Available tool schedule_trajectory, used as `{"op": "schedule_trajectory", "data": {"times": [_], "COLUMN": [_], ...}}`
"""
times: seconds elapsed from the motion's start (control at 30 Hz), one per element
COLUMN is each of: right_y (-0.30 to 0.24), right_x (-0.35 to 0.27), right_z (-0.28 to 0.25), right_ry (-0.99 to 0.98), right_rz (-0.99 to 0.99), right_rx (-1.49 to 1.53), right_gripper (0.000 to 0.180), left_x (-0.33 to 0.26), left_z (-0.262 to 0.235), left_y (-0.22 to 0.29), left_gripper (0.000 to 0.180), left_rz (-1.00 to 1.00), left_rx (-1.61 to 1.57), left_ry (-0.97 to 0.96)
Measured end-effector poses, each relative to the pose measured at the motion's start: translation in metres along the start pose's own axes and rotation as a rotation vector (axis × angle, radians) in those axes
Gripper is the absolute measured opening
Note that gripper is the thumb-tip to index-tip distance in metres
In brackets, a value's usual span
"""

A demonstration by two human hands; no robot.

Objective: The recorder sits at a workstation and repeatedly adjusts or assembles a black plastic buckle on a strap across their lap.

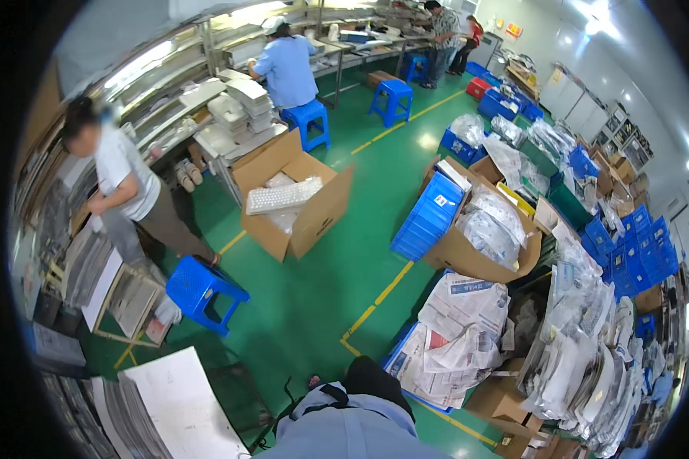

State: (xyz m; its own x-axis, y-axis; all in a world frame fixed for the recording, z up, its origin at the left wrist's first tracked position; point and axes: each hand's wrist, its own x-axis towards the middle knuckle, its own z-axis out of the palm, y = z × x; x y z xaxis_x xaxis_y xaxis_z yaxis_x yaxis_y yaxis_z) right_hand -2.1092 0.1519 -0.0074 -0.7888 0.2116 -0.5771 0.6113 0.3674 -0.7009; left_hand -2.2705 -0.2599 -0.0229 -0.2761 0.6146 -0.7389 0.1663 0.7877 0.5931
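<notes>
Printed newspapers lie near right.
I cannot tell if the hands, out of my view, are spread or pinching. Farther, a blue crate has a white label, too small to read.

Bright overall, starburst glare from lamps at upper right, fisheye curvature toward black edges.

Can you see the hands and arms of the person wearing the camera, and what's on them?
No, neither the left hand nor the right hand shows, so I can't tell about gloves or sleeves. At the bottom you can see a light blue top, a black strap or cord across it, and dark legwear.
</notes>
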Motion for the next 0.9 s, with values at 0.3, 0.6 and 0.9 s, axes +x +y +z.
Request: {"op": "schedule_trajectory", "data": {"times": [0.3, 0.6, 0.9], "right_y": [-0.055, -0.207, -0.287], "right_x": [0.218, 0.474, 0.668], "right_z": [-0.112, -0.284, -0.41], "right_ry": [0.039, -0.058, -0.006], "right_rz": [0.084, -0.131, -0.059], "right_rx": [0.006, -0.11, -0.132], "right_gripper": [0.03, 0.029, 0.029], "left_x": [0.099, 0.228, 0.511], "left_z": [-0.185, -0.391, -0.629], "left_y": [0.045, 0.174, 0.218], "left_gripper": [0.03, 0.029, 0.028], "left_rz": [-0.17, -0.278, 0.221], "left_rx": [0.195, 0.24, -0.241], "left_ry": [-0.162, -0.061, 0.277]}}
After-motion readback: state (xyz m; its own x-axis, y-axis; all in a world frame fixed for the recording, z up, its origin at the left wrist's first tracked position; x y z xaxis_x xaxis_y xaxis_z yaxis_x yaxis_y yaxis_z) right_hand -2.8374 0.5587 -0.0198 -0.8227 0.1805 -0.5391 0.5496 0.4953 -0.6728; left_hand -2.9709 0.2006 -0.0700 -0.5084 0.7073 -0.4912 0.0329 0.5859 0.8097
